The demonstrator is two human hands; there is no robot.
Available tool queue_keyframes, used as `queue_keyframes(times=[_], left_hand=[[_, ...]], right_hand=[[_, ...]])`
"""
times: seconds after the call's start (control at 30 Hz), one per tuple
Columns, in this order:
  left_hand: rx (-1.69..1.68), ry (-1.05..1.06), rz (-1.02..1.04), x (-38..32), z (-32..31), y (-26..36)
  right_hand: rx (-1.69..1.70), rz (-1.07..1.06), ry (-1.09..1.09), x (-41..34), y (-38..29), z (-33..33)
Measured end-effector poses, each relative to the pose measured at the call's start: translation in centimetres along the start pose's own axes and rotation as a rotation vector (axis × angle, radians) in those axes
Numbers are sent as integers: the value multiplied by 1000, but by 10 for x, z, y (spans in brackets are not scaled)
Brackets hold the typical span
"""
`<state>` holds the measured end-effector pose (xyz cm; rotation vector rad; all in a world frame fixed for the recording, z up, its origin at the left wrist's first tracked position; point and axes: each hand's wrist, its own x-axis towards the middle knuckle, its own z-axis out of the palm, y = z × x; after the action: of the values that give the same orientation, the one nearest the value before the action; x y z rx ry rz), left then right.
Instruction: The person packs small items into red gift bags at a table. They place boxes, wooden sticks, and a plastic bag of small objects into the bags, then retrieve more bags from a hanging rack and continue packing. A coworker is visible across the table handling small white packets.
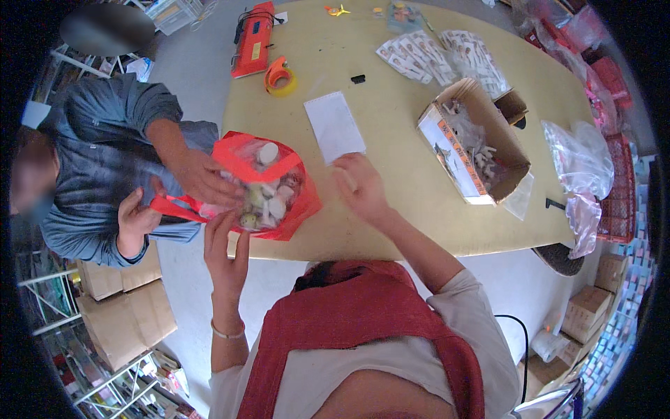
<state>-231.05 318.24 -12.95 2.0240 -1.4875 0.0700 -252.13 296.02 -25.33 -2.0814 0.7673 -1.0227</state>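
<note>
A red plastic bag (309, 201) full of small pale and greenish items lies at the table's left edge. My left hand (225, 246) is at the bag's near left side, fingers apart; whether it touches the bag is unclear. A co-worker's hand (207, 180) reaches over the bag's left part, and the other hand is beside its handle. My right hand (361, 186), slightly blurred, is above the table at the near end of a white sheet of paper (335, 125), its fingers curled; whether anything is between them cannot be told.
An open cardboard box (476, 141) with small white pieces stands at the right. Packed printed cards (419, 57) lie behind it. An orange tape dispenser (280, 78) and a red sealing machine (253, 42) are at the back left. Clear plastic bags (578, 167) hang over the right edge.
</note>
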Motion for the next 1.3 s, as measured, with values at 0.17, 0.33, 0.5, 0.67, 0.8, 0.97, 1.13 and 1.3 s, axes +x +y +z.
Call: queue_keyframes(times=[0.17,0.33,0.5,0.67,0.8,0.97,1.13,1.3], left_hand=[[-40,136,-100,-21,-7,21],[-135,241,-294,-43,-18,35],[-77,319,-406,-48,-26,38],[-54,351,-454,-54,-27,47],[-291,311,-426,-57,-33,71],[-799,-530,-655,-40,-11,97],[-1018,-979,-816,-60,130,79],[-1614,-1050,-1079,-57,229,100]], right_hand=[[-236,671,55,-2,184,54],[-720,806,-31,35,190,102],[-612,1161,-21,48,221,126],[-533,1194,-66,55,203,108],[-14,958,173,7,231,104],[263,1015,148,-65,214,21],[571,1071,282,-150,135,-95],[629,1021,414,-215,58,-163]])
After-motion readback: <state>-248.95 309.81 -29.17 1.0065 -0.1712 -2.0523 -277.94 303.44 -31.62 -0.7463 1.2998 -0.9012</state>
